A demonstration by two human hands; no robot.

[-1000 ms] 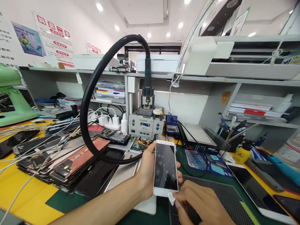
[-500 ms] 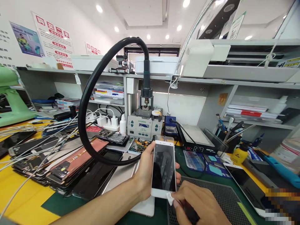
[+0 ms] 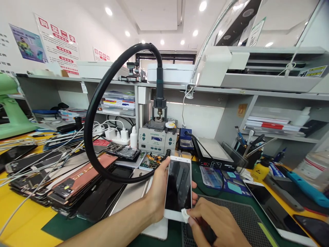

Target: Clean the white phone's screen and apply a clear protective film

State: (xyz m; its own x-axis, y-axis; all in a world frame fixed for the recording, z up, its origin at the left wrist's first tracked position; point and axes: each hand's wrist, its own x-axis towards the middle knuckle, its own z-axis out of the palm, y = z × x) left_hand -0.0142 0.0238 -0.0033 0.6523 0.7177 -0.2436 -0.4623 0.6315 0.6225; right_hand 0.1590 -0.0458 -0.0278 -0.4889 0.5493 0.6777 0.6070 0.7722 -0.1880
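Left hand (image 3: 157,193): grips phone (image 3: 178,187) by edges, apparently keeping screen (image 3: 177,181) accessible | Right hand (image 3: 218,221): pinches white wad (image 3: 185,215) at lower corner

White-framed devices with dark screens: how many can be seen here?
2: the phone in the left hand, and another device lying at the right. More may be hidden in the stacked panels at left.

Your phone (image 3: 178,188) looks smooth and glossy, like glass; your wad (image 3: 184,216), matt and soft, like paper or cloth. Your hose (image 3: 88,127) looks like smooth rubber, your mat (image 3: 241,214) dull and rough.
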